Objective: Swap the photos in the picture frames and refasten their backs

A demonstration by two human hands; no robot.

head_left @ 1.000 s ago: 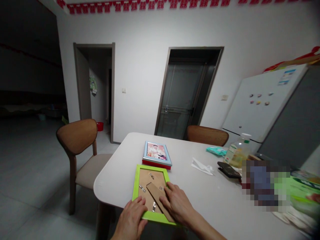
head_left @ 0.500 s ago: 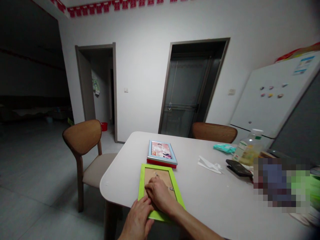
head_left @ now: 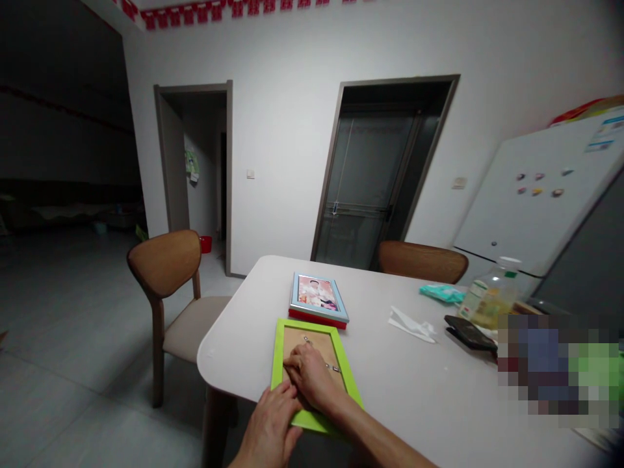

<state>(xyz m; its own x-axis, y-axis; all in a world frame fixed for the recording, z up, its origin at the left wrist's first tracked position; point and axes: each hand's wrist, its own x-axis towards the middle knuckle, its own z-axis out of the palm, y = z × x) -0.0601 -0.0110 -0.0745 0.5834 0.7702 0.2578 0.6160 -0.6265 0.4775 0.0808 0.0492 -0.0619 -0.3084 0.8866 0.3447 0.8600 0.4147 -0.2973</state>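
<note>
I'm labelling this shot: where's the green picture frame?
The green picture frame lies low centre in the head view, under the right hand, nearer than the blue photo frame.

A lime-green picture frame lies face down, slightly askew, at the near edge of the white table. Its tan backing board sits within the border, with small metal clips visible at top and right; its middle is hidden.
</note>
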